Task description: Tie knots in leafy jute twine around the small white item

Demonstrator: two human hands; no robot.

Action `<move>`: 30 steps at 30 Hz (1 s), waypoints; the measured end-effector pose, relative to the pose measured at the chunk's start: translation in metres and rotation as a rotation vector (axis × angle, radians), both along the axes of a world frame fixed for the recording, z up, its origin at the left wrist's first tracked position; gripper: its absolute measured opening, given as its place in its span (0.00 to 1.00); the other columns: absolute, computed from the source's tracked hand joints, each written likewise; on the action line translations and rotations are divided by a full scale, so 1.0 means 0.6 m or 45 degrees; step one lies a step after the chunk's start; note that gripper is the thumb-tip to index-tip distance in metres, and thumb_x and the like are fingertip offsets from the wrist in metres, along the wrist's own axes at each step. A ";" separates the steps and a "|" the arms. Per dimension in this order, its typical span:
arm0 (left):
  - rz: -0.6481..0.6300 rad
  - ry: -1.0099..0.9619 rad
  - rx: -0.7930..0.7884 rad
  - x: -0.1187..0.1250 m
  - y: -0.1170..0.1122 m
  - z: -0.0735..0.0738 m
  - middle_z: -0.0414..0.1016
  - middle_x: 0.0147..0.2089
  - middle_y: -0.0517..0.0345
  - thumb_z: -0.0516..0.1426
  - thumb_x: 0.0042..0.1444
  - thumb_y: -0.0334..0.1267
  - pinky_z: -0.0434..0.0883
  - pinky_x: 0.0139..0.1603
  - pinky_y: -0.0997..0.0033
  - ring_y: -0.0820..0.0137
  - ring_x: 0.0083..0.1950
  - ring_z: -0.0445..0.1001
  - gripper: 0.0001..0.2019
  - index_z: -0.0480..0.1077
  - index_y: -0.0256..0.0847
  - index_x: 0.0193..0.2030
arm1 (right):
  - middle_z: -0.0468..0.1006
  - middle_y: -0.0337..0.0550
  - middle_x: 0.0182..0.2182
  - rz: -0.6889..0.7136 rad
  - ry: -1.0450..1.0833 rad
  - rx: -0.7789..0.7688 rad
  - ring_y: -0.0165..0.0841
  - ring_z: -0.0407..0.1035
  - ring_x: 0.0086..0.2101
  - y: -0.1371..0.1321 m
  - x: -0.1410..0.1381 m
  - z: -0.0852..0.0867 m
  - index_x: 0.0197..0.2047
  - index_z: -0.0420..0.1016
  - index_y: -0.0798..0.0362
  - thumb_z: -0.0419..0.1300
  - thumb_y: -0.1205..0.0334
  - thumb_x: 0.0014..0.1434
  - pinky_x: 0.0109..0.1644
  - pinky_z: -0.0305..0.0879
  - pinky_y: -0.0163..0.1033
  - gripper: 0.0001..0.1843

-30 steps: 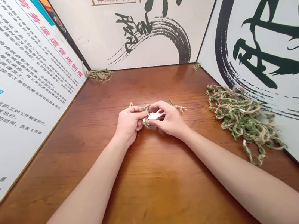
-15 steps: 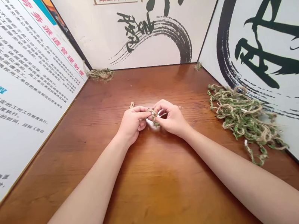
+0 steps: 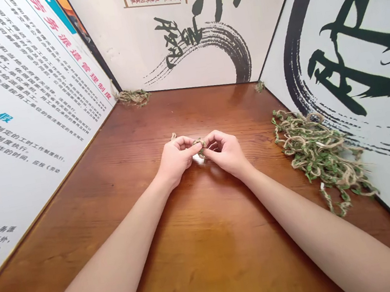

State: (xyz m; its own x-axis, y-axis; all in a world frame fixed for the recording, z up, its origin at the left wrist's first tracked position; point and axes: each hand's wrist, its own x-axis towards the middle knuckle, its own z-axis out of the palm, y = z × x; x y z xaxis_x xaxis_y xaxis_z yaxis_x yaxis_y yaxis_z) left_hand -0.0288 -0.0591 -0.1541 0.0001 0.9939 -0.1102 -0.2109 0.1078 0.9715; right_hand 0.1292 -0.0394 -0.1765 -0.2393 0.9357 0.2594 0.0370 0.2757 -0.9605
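Wooden desk (image 3: 110,218) beneath — left hand (image 3: 174,161) and right hand (image 3: 228,153), curled narrow, pinch leafy jute twine (image 3: 200,148).

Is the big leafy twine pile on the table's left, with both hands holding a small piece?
No, the head view shows the twine pile on the right of the table. The left hand and right hand do hold a small piece.
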 end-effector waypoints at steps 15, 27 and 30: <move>-0.046 -0.115 -0.108 -0.014 0.005 0.004 0.73 0.29 0.54 0.72 0.38 0.37 0.43 0.18 0.78 0.83 0.18 0.54 0.17 0.69 0.34 0.29 | 0.85 0.43 0.35 0.035 0.126 0.026 0.35 0.78 0.37 0.002 0.006 0.001 0.35 0.86 0.50 0.69 0.56 0.57 0.47 0.73 0.43 0.07; -0.003 -0.166 -0.109 -0.011 0.007 0.012 0.74 0.23 0.49 0.66 0.31 0.31 0.42 0.16 0.77 0.81 0.14 0.53 0.12 0.71 0.32 0.26 | 0.84 0.45 0.34 0.018 -0.088 0.147 0.36 0.78 0.35 0.000 -0.003 -0.010 0.37 0.82 0.53 0.63 0.60 0.56 0.41 0.73 0.41 0.08; -0.035 -0.188 -0.127 -0.013 0.008 0.013 0.73 0.22 0.50 0.64 0.30 0.30 0.41 0.16 0.77 0.81 0.14 0.52 0.10 0.72 0.32 0.25 | 0.84 0.47 0.37 0.089 -0.025 0.121 0.36 0.79 0.36 -0.003 -0.002 -0.004 0.36 0.81 0.53 0.65 0.57 0.56 0.40 0.75 0.41 0.08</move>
